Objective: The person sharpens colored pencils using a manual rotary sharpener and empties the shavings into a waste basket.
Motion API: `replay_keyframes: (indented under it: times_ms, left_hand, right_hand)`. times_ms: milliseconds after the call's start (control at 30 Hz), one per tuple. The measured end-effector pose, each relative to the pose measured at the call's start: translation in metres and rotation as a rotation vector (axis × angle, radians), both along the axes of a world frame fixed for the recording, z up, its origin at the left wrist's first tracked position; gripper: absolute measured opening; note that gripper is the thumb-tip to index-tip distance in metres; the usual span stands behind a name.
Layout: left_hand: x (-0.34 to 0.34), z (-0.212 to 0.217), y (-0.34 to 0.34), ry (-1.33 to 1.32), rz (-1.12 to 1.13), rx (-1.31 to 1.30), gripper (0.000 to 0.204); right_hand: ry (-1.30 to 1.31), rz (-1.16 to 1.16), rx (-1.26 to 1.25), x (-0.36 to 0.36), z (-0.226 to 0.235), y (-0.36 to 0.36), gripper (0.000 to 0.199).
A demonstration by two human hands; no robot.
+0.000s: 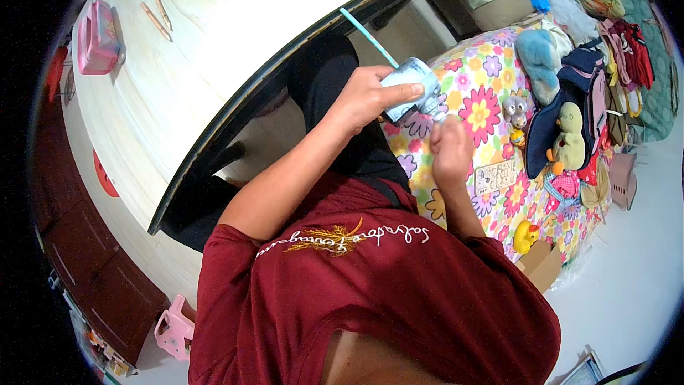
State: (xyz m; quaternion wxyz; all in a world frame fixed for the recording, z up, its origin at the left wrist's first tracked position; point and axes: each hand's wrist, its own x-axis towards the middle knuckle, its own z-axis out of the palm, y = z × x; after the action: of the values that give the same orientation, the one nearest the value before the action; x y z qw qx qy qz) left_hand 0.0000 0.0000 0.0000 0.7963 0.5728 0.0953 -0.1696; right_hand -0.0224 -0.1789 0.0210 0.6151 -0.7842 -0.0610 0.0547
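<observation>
My left hand (pixel 367 96) is wrapped round a light-blue pencil sharpener (pixel 415 73), its thumb laid across the side. Out of the sharpener's far-left end sticks a thin light-blue pencil (pixel 365 34), slanting up toward the table edge. Close by the sharpener's opposite end, my right hand (pixel 453 151) is closed, its fingers pinched at what looks like a small crank. Motion blurs this hand, and the crank is mostly hidden. Both hands are held over my lap, beside the flowered cover.
A white table (pixel 214 43) with a dark edge curves along the left, bearing two pencils (pixel 158 14) and a pink case (pixel 98 37). On the right, a flowered cover (pixel 434 203) carries a patterned card (pixel 495 177), a yellow duck (pixel 526 237), plush toys and clothes. A pink stool (pixel 174 328) stands lower left.
</observation>
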Motion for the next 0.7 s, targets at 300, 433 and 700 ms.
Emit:
replay_keyframes:
  times_ms: [300, 433, 700]
  left_hand:
    - [-0.003, -0.008, 0.003, -0.035, 0.009, 0.069, 0.044]
    - [-0.006, -0.004, 0.004, -0.201, -0.029, 0.150, 0.045]
    - [-0.020, 0.026, 0.005, -0.328, -0.224, 0.033, 0.069]
  right_hand:
    - [0.137, -0.042, -0.098, 0.026, -0.082, -0.013, 0.035]
    - [0.686, -0.084, 0.418, 0.005, -0.072, -0.013, 0.019]
    - [0.123, -0.214, 0.018, -0.008, -0.032, -0.008, 0.018]
